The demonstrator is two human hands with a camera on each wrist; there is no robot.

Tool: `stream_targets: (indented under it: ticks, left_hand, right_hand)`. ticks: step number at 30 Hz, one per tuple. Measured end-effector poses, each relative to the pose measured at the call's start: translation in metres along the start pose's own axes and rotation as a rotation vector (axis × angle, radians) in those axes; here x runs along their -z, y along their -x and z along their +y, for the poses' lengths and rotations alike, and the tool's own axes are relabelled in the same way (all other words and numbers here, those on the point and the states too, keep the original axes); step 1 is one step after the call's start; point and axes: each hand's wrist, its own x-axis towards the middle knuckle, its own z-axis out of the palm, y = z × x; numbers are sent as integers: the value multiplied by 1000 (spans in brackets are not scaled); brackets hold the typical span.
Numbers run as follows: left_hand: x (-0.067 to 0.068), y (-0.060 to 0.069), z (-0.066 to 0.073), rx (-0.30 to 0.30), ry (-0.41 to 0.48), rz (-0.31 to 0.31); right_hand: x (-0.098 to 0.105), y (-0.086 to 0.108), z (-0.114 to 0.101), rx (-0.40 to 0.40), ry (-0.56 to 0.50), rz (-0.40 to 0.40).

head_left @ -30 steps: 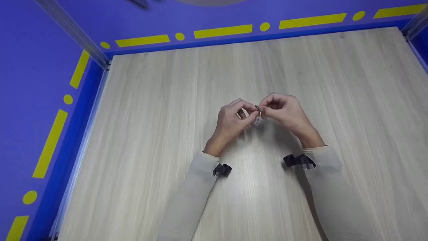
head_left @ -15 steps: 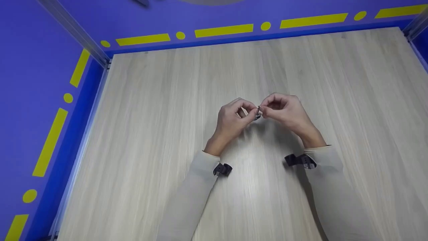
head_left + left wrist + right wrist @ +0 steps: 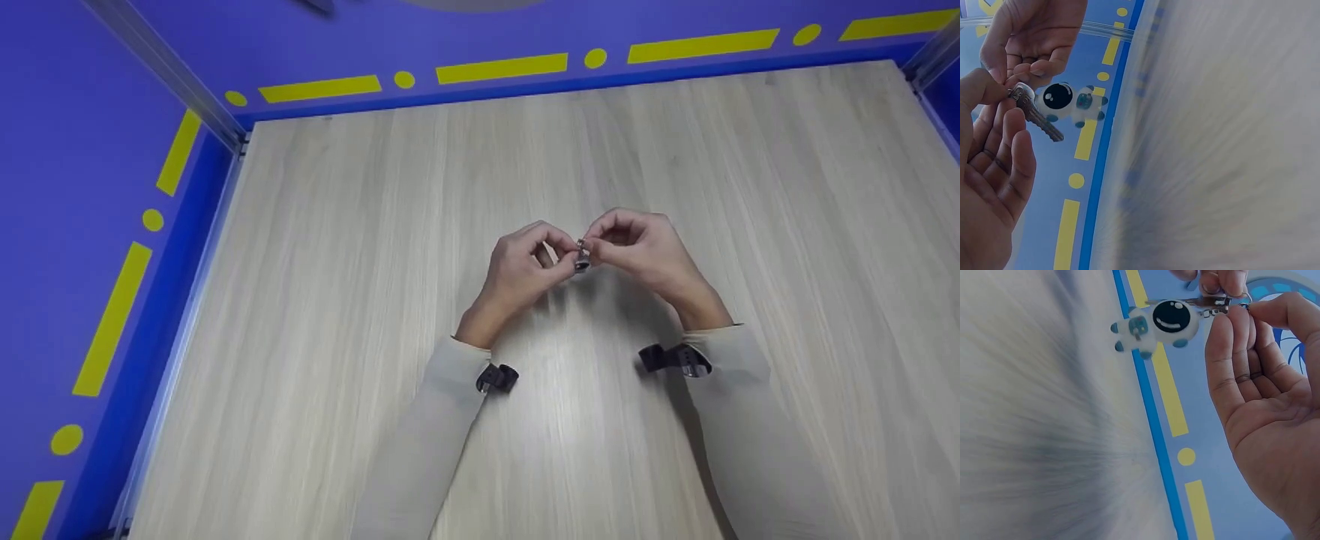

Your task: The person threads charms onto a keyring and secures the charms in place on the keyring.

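In the head view my left hand (image 3: 525,259) and right hand (image 3: 637,244) meet fingertip to fingertip above the table. Between them hangs a small keychain (image 3: 582,262). The wrist views show its parts: a silver key (image 3: 1039,115), a white astronaut charm (image 3: 1171,320) with a black visor, a short chain (image 3: 1213,311) and a thin metal ring (image 3: 1249,298). My left thumb and finger pinch the key at its head, near the ring. The right thumb and fingertip pinch the ring end of the keychain. Fingertips partly hide the exact contact points.
A wood-grain table (image 3: 360,300) lies under both hands. Blue panels (image 3: 67,187) with yellow dashes and dots stand along its left and far sides. Black straps (image 3: 499,379) sit on both sleeved wrists.
Both hands stay almost in place. The keychain has turned between the fingertips, and a darker part of it now shows below them where a pale part hung before.
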Motion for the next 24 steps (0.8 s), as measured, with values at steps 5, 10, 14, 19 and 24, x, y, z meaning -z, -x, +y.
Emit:
stream_targets:
  ticks: [5,10,14,19,24]
  left_hand:
    - [0,0,0,15,24,21]
    - [0,0,2,32,32,31]
    - [0,0,3,44,14,26]
    - [1,1,3,56,-11,10]
    - [0,1,2,40,-12,-18]
  right_hand:
    - [1,1,0,-1,5,6]
    - [1,0,-1,11,24,-2]
    - [0,1,-1,24,52,-8]
    - [-1,0,0,27,77,-15]
    - [-1,1,0,16,82,-4]
